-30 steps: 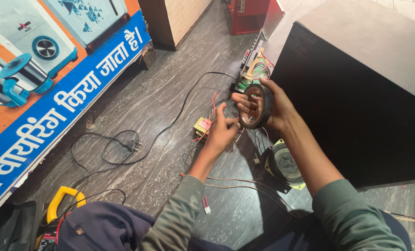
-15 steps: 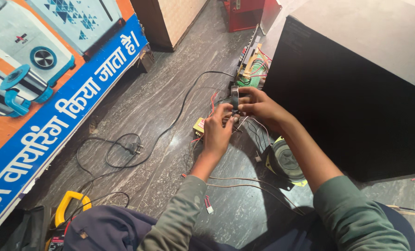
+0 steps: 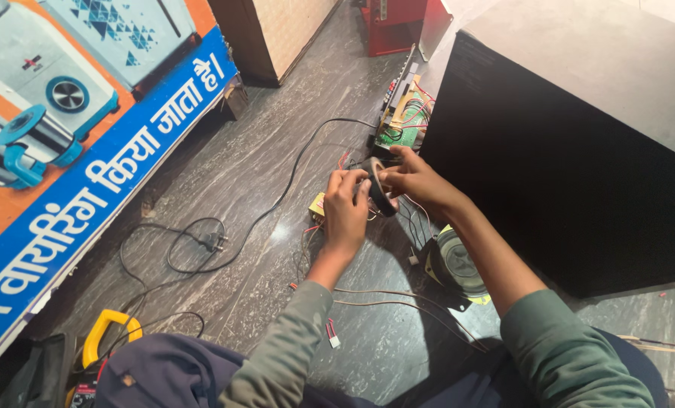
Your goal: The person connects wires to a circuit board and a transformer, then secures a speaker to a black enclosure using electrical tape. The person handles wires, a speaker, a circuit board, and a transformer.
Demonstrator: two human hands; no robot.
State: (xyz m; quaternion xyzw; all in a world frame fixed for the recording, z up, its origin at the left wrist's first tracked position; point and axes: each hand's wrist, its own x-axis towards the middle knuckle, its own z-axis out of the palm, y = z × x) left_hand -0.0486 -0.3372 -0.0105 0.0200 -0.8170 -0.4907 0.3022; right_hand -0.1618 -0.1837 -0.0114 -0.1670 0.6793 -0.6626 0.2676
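here, a small round black speaker (image 3: 379, 187) sits edge-on between both hands, lifted a little above the dark marbled floor (image 3: 224, 174). the left hand (image 3: 345, 208) is curled around its near side, fingers closed on the rim, and the right hand (image 3: 413, 177) pinches the far side from above, thumb and fingertips shut on the ring. so both hands are holding the one part, neither is spread wide.

thin red and pale wires (image 3: 367, 298) trail from below the hands back toward the person's lap, ending in a small white plug (image 3: 333, 338) that lies loose on the floor. just under the left hand is a small yellow component (image 3: 318, 204), touching the floor. beyond the right hand's fingertips a green circuit board (image 3: 401, 121) with coloured wires leans by the corner of a big black cabinet (image 3: 579, 174). below the right forearm a larger speaker cone (image 3: 458, 264) lies face up, beside the cabinet.

as a judgement: the cabinet looks stripped, with board and speakers out on the floor and the plug unconnected, so the work seems mid-way, the small speaker being handled and nothing refitted yet.

well to the left of the left hand, a black mains cable (image 3: 201, 242) coils with its plug free, and a yellow clamp meter (image 3: 107, 336) rests near the knee.
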